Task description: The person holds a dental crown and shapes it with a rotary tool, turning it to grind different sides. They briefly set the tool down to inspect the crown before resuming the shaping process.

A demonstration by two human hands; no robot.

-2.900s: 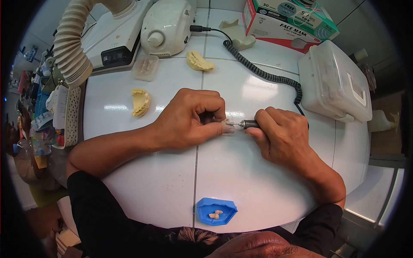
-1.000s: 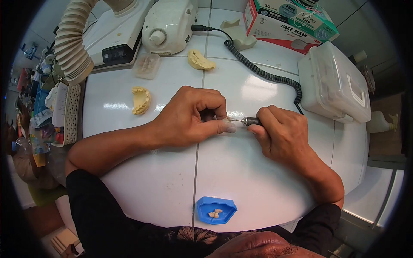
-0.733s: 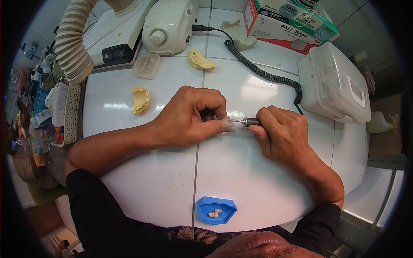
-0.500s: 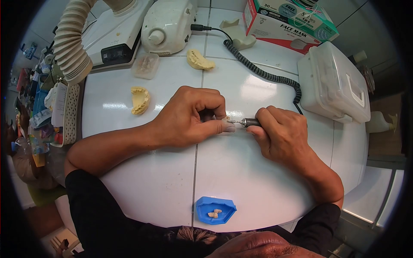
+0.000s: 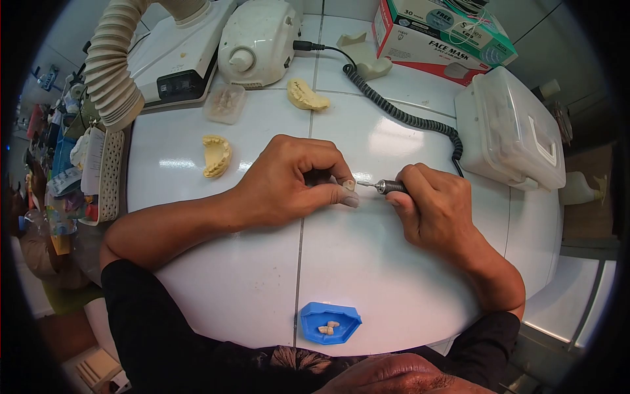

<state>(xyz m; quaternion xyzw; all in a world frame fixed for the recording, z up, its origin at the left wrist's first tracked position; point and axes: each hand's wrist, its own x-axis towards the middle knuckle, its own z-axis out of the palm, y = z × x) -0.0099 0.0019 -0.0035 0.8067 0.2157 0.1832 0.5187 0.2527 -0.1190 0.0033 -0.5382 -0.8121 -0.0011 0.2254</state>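
Note:
My left hand (image 5: 292, 180) rests on the white table and pinches a small tooth-coloured piece (image 5: 350, 186) between thumb and fingertips. My right hand (image 5: 433, 207) grips a metal rotary handpiece (image 5: 391, 187), its thin bur pointing left at the small piece, tip just beside it. A black coiled cord (image 5: 400, 115) runs from the handpiece up to the white motor unit (image 5: 257, 41).
Two yellow dental casts (image 5: 216, 155) (image 5: 304, 96) lie at the back, near a small clear box (image 5: 225, 103). A blue tray (image 5: 330, 322) with small teeth sits at the near edge. Suction hose (image 5: 111, 72), face mask box (image 5: 441, 33) and a white plastic case (image 5: 512, 131) ring the work area.
My right hand and the handpiece have drawn slightly to the right, so the bur tip sits a little off the small piece. My left hand stays put.

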